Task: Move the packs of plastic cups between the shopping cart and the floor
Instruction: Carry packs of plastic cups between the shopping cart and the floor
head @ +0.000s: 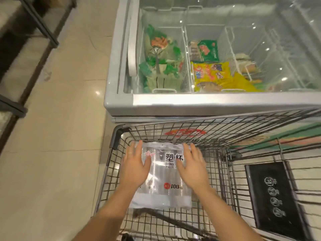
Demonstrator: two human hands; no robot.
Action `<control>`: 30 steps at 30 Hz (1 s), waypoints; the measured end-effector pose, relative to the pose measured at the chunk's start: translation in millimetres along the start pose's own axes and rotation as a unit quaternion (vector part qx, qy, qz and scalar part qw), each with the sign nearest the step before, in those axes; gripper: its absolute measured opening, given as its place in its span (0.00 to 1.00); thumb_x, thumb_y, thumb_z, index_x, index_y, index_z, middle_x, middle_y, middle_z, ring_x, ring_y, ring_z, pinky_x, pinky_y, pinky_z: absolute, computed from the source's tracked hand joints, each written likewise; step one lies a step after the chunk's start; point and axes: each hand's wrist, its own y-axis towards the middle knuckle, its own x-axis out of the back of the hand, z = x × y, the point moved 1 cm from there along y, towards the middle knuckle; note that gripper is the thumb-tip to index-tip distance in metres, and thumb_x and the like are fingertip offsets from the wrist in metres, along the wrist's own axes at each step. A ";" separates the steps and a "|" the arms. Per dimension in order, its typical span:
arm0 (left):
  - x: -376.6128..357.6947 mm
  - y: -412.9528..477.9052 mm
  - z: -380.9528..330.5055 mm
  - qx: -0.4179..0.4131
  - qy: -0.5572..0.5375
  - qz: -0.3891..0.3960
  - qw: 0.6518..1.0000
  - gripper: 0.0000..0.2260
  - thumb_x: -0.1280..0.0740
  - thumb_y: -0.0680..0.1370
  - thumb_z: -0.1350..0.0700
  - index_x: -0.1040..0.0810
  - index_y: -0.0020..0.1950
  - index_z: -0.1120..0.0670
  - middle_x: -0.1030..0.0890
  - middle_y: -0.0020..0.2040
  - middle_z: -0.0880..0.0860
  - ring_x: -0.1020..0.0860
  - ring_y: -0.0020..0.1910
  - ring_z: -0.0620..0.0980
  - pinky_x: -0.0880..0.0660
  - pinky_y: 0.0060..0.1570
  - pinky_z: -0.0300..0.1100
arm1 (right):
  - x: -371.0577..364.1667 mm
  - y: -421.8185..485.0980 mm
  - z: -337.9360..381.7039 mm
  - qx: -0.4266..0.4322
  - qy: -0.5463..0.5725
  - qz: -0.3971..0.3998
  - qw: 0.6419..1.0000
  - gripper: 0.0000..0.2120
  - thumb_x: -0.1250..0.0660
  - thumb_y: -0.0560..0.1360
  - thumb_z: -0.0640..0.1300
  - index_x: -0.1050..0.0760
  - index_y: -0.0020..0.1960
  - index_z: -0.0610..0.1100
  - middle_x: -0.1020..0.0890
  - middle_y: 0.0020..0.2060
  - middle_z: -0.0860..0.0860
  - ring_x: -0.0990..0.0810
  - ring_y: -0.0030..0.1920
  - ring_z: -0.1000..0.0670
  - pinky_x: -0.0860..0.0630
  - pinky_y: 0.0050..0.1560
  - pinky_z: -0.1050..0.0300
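At lower centre of the frame, the left hand [134, 165] and right hand [192, 166], fingers straight and slightly spread, pressed flat against opposite sides of the cup pack [162, 180], which was inside the cart [113, 139], just below the freezer [119, 70].

Lower centre, the wire shopping cart [115, 138] holds a pack of plastic cups [161, 181]; cart and chest freezer [118, 101] stand on the tiled floor [60, 127].
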 end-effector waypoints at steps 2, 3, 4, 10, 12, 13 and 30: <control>40.1 -4.2 -17.5 -0.021 0.017 -0.009 1.000 0.29 0.47 0.81 0.40 0.48 0.80 0.47 0.45 0.80 0.53 0.47 0.79 0.53 0.42 0.74 0.53 | 43.1 -5.0 26.4 0.041 -0.016 -0.027 0.999 0.32 0.49 0.81 0.61 0.57 0.79 0.55 0.54 0.80 0.50 0.57 0.79 0.46 0.53 0.78 0.45; 62.8 -7.4 -26.5 -0.030 0.020 -0.018 0.999 0.30 0.49 0.79 0.40 0.47 0.80 0.47 0.44 0.80 0.53 0.47 0.79 0.54 0.43 0.74 0.53 | 66.1 -7.9 41.7 0.062 -0.022 -0.043 0.997 0.32 0.49 0.81 0.61 0.56 0.80 0.55 0.54 0.80 0.49 0.57 0.79 0.46 0.54 0.78 0.45; 87.4 -11.5 -35.8 -0.037 0.023 -0.031 0.999 0.31 0.50 0.77 0.39 0.46 0.80 0.46 0.44 0.80 0.54 0.47 0.78 0.54 0.43 0.73 0.53 | 88.8 -11.1 57.4 0.083 -0.028 -0.060 0.994 0.32 0.48 0.81 0.61 0.55 0.80 0.55 0.54 0.80 0.49 0.57 0.79 0.46 0.55 0.78 0.45; 238.9 -53.3 -63.3 -0.050 0.094 -0.157 0.982 0.31 0.51 0.77 0.36 0.46 0.79 0.44 0.43 0.80 0.53 0.47 0.78 0.55 0.47 0.74 0.53 | 214.7 -52.5 167.0 0.195 -0.062 -0.162 0.965 0.32 0.48 0.79 0.62 0.47 0.79 0.52 0.45 0.79 0.46 0.50 0.78 0.41 0.45 0.75 0.40; 288.8 -74.1 -65.6 -0.045 0.103 -0.201 0.973 0.33 0.53 0.74 0.36 0.44 0.79 0.43 0.41 0.79 0.54 0.45 0.78 0.56 0.47 0.73 0.53 | 244.9 -72.7 205.2 0.223 -0.069 -0.186 0.954 0.33 0.51 0.76 0.64 0.43 0.79 0.52 0.41 0.77 0.45 0.46 0.78 0.40 0.41 0.73 0.38; 312.6 -86.4 -66.3 -0.038 0.108 -0.224 0.968 0.33 0.51 0.75 0.36 0.43 0.79 0.44 0.41 0.79 0.53 0.45 0.78 0.56 0.47 0.74 0.53 | 259.2 -84.7 225.2 0.238 -0.075 -0.194 0.949 0.34 0.52 0.75 0.64 0.42 0.78 0.51 0.39 0.77 0.44 0.44 0.77 0.39 0.39 0.73 0.37; 570.0 -410.7 76.9 0.098 0.195 -0.443 0.870 0.32 0.49 0.75 0.37 0.37 0.77 0.46 0.36 0.77 0.54 0.41 0.77 0.57 0.44 0.73 0.57 | 290.9 -369.1 500.7 0.491 -0.045 -0.249 0.834 0.35 0.51 0.75 0.65 0.46 0.79 0.54 0.44 0.79 0.47 0.47 0.78 0.42 0.47 0.75 0.43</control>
